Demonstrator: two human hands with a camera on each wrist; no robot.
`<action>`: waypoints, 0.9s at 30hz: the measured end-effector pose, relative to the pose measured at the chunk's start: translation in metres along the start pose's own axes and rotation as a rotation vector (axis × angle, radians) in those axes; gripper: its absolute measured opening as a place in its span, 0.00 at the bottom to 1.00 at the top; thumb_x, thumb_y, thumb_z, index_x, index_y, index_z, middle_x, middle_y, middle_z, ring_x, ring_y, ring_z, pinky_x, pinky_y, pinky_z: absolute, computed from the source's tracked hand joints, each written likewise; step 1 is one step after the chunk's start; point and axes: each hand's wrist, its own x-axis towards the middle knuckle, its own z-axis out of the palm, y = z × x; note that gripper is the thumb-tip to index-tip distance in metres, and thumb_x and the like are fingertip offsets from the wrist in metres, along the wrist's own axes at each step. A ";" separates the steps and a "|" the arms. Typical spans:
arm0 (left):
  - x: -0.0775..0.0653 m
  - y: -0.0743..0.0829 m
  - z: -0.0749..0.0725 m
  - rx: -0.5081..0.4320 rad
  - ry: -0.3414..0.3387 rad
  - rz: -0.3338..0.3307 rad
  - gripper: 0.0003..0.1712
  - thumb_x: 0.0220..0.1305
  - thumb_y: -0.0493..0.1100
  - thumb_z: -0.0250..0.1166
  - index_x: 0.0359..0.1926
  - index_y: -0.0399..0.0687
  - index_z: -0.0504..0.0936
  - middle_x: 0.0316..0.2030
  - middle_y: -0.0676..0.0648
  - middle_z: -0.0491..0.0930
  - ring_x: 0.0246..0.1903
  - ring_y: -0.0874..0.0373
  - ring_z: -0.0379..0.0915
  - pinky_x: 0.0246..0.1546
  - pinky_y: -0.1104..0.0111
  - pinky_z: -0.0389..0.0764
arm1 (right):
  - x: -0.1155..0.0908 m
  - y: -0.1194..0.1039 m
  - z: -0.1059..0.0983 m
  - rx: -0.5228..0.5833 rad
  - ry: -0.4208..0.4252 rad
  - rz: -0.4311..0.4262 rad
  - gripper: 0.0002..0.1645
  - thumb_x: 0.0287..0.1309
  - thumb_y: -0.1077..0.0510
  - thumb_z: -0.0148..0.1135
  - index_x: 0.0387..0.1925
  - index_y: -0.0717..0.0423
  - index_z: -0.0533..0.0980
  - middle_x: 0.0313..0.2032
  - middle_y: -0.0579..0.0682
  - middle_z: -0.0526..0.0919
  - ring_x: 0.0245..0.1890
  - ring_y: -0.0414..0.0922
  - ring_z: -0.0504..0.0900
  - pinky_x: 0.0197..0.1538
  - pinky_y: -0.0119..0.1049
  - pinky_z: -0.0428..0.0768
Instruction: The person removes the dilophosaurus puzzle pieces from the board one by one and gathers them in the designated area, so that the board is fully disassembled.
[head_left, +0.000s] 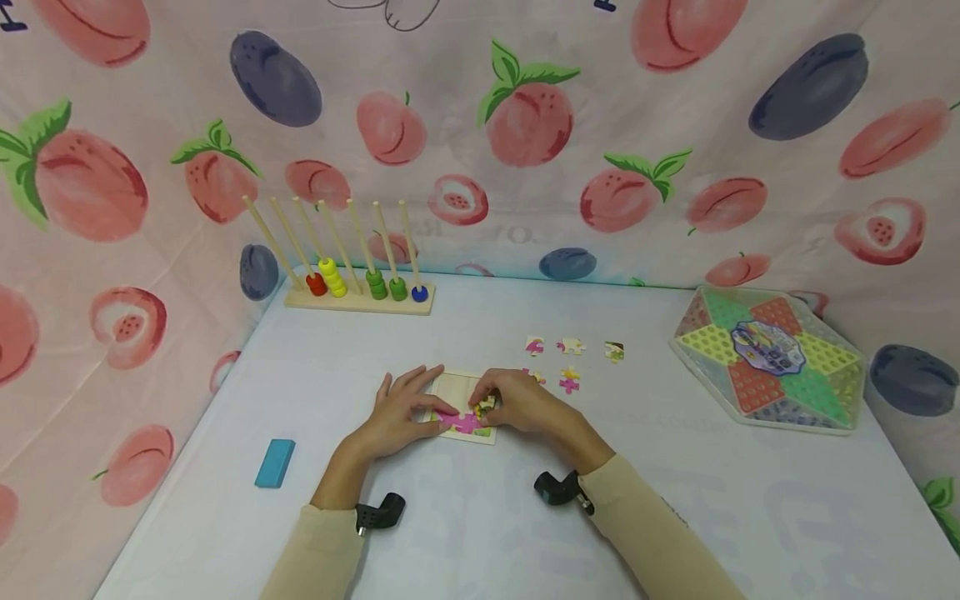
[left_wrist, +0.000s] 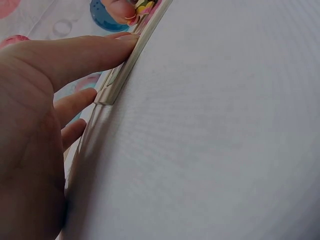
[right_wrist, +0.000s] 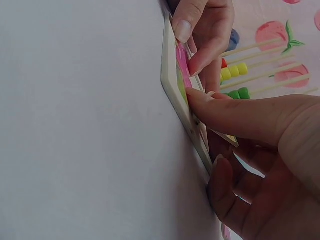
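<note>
Pinching yellow-and-green printed jigsaw piece (head_left: 487,406) in right hand (head_left: 519,402), over right side of pale rectangular wooden tray (head_left: 453,388) (nearer left edge of white surface (head_left: 675,492)); touching opposite side with left hand (head_left: 401,419), fingers extended.

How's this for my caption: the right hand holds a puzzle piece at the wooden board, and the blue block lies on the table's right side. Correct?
No: the head view shows the blue block on the left side of the table. The right hand does hold a puzzle piece at the wooden board.
</note>
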 end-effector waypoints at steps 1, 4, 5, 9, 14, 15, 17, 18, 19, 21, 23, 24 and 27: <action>0.000 0.000 0.000 0.000 0.000 0.001 0.11 0.61 0.45 0.72 0.43 0.66 0.91 0.79 0.45 0.60 0.81 0.38 0.42 0.74 0.31 0.24 | 0.000 0.000 0.000 0.000 0.000 0.002 0.12 0.54 0.61 0.76 0.41 0.47 0.85 0.42 0.43 0.85 0.42 0.40 0.77 0.54 0.38 0.80; 0.000 0.001 -0.001 -0.003 0.002 0.006 0.10 0.61 0.45 0.72 0.43 0.65 0.91 0.79 0.45 0.60 0.81 0.38 0.42 0.74 0.31 0.24 | 0.001 0.001 0.000 0.002 0.005 0.003 0.13 0.54 0.61 0.76 0.42 0.47 0.85 0.42 0.44 0.85 0.42 0.40 0.77 0.54 0.38 0.80; 0.000 0.001 -0.001 -0.003 0.003 0.007 0.10 0.61 0.45 0.72 0.43 0.65 0.91 0.79 0.45 0.60 0.81 0.38 0.43 0.74 0.31 0.24 | 0.001 0.001 0.000 0.004 0.008 0.002 0.13 0.54 0.61 0.77 0.42 0.47 0.85 0.42 0.44 0.85 0.42 0.40 0.77 0.54 0.38 0.80; 0.000 0.001 -0.001 -0.003 0.004 0.008 0.10 0.61 0.46 0.73 0.43 0.65 0.91 0.79 0.45 0.60 0.81 0.38 0.43 0.74 0.31 0.24 | 0.001 0.002 -0.001 0.013 0.011 -0.012 0.16 0.52 0.62 0.78 0.42 0.48 0.84 0.43 0.44 0.85 0.42 0.40 0.77 0.53 0.37 0.80; 0.000 0.001 0.000 0.007 0.000 0.004 0.10 0.61 0.47 0.73 0.43 0.66 0.90 0.79 0.45 0.60 0.81 0.38 0.43 0.74 0.30 0.25 | -0.003 0.005 -0.008 0.027 0.014 -0.033 0.18 0.49 0.61 0.80 0.43 0.47 0.83 0.44 0.43 0.85 0.42 0.39 0.78 0.50 0.33 0.80; 0.000 0.001 0.000 0.010 -0.001 0.003 0.10 0.61 0.47 0.73 0.43 0.66 0.90 0.79 0.45 0.60 0.81 0.38 0.42 0.74 0.30 0.25 | -0.004 0.006 -0.010 0.033 0.022 -0.037 0.18 0.50 0.61 0.79 0.43 0.47 0.83 0.44 0.42 0.85 0.41 0.39 0.78 0.48 0.31 0.80; 0.000 0.001 0.001 0.013 -0.001 -0.002 0.10 0.61 0.47 0.72 0.43 0.66 0.90 0.79 0.46 0.60 0.81 0.38 0.42 0.74 0.31 0.25 | -0.008 0.008 -0.018 0.063 0.037 -0.049 0.16 0.52 0.62 0.78 0.44 0.50 0.83 0.45 0.44 0.85 0.39 0.39 0.78 0.45 0.30 0.80; 0.000 0.002 0.001 0.014 0.000 -0.003 0.10 0.62 0.47 0.72 0.44 0.67 0.90 0.79 0.46 0.60 0.81 0.38 0.42 0.74 0.31 0.25 | -0.010 0.009 -0.022 0.077 0.047 -0.056 0.16 0.53 0.62 0.77 0.44 0.51 0.83 0.46 0.45 0.85 0.38 0.40 0.79 0.44 0.30 0.81; 0.000 0.002 0.001 0.012 0.000 -0.006 0.10 0.61 0.47 0.72 0.43 0.66 0.90 0.79 0.46 0.60 0.81 0.38 0.42 0.74 0.31 0.25 | -0.011 0.011 -0.026 0.078 0.059 -0.069 0.15 0.54 0.62 0.76 0.44 0.52 0.83 0.46 0.46 0.85 0.37 0.40 0.79 0.43 0.29 0.81; 0.000 0.002 0.001 0.009 0.001 -0.009 0.10 0.61 0.46 0.72 0.43 0.66 0.90 0.79 0.46 0.60 0.81 0.38 0.42 0.75 0.31 0.24 | -0.016 0.016 -0.035 0.083 0.083 -0.097 0.14 0.56 0.64 0.73 0.45 0.55 0.83 0.47 0.48 0.85 0.37 0.40 0.79 0.42 0.29 0.81; 0.000 0.002 0.001 0.006 0.004 -0.009 0.10 0.61 0.45 0.72 0.43 0.66 0.91 0.79 0.46 0.60 0.81 0.38 0.42 0.75 0.32 0.24 | -0.021 0.021 -0.044 0.069 0.108 -0.128 0.14 0.58 0.65 0.71 0.47 0.58 0.83 0.48 0.50 0.85 0.38 0.41 0.80 0.43 0.29 0.81; 0.000 0.002 0.001 0.006 0.004 -0.007 0.10 0.61 0.45 0.72 0.43 0.66 0.91 0.79 0.45 0.60 0.81 0.38 0.42 0.75 0.32 0.24 | -0.024 0.024 -0.049 0.059 0.126 -0.139 0.13 0.59 0.65 0.70 0.47 0.58 0.83 0.47 0.50 0.85 0.38 0.42 0.80 0.42 0.29 0.81; 0.000 0.002 0.001 0.004 0.005 -0.006 0.11 0.61 0.45 0.72 0.43 0.66 0.91 0.79 0.45 0.60 0.81 0.38 0.42 0.75 0.32 0.24 | -0.035 0.033 -0.065 0.049 0.178 -0.129 0.14 0.61 0.66 0.68 0.49 0.58 0.82 0.50 0.52 0.84 0.41 0.45 0.80 0.37 0.29 0.82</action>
